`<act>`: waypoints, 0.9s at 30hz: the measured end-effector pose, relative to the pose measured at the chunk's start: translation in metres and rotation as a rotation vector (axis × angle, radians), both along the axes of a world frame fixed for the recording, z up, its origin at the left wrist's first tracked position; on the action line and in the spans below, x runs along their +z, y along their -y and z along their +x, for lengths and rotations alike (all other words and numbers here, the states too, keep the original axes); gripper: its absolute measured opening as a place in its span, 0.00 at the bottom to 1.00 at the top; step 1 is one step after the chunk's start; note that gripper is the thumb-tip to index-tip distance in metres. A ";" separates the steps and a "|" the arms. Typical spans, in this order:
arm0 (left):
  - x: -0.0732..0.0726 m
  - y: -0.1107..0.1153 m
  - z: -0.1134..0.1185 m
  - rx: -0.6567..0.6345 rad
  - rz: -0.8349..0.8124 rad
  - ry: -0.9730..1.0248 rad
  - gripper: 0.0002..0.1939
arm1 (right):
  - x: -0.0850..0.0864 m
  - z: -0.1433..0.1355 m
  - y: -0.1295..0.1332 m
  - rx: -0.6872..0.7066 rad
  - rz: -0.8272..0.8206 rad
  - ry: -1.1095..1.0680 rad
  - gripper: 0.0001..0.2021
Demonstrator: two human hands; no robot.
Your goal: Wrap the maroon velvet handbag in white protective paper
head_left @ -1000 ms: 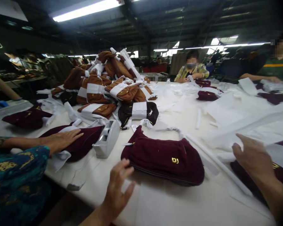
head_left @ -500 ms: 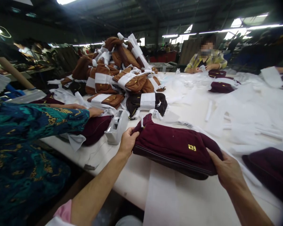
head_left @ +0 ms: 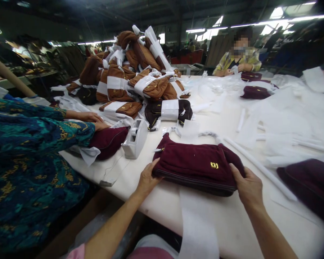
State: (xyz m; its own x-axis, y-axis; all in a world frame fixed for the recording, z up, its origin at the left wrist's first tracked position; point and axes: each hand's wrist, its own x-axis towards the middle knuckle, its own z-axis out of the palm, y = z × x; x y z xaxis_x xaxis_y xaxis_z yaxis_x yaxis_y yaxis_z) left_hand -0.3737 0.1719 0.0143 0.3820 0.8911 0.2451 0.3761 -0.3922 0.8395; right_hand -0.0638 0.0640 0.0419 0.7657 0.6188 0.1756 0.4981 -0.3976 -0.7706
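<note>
A maroon bag [head_left: 191, 162] with a gold emblem and a dark zipped edge lies level over a white paper strip [head_left: 197, 223] on the table. My left hand [head_left: 148, 178] grips its left end near the lower corner. At the opposite end, my right hand [head_left: 247, 183] has its thumb on the front and its fingers behind, hidden by the bag. The strip runs out from beneath the bag toward the table's front edge. Behind the bag, more white paper [head_left: 190, 130] shows.
A tape dispenser [head_left: 135, 139] stands left of the bag, beside a co-worker's hands [head_left: 97, 120] on another maroon bag [head_left: 110, 143]. Brown bags [head_left: 118, 86] are piled behind. A dark bag [head_left: 169, 110] lies nearer. Another maroon bag [head_left: 310, 187] is at right.
The maroon bag has come down onto the paper strip and slightly left, both hands still on it. My left hand now holds it lower. The co-worker's hands have shifted left.
</note>
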 end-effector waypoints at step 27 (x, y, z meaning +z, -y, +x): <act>-0.009 -0.036 0.006 -0.208 0.218 -0.142 0.29 | 0.013 0.072 -0.271 0.415 -0.160 0.108 0.09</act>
State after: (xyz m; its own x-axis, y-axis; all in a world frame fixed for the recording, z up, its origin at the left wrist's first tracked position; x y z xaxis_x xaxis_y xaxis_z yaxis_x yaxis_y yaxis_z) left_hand -0.3675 0.2080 0.0053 0.5939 0.7231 0.3527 0.3763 -0.6371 0.6727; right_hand 0.0077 0.3354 0.0545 0.4301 0.8950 0.1181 0.7142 -0.2573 -0.6509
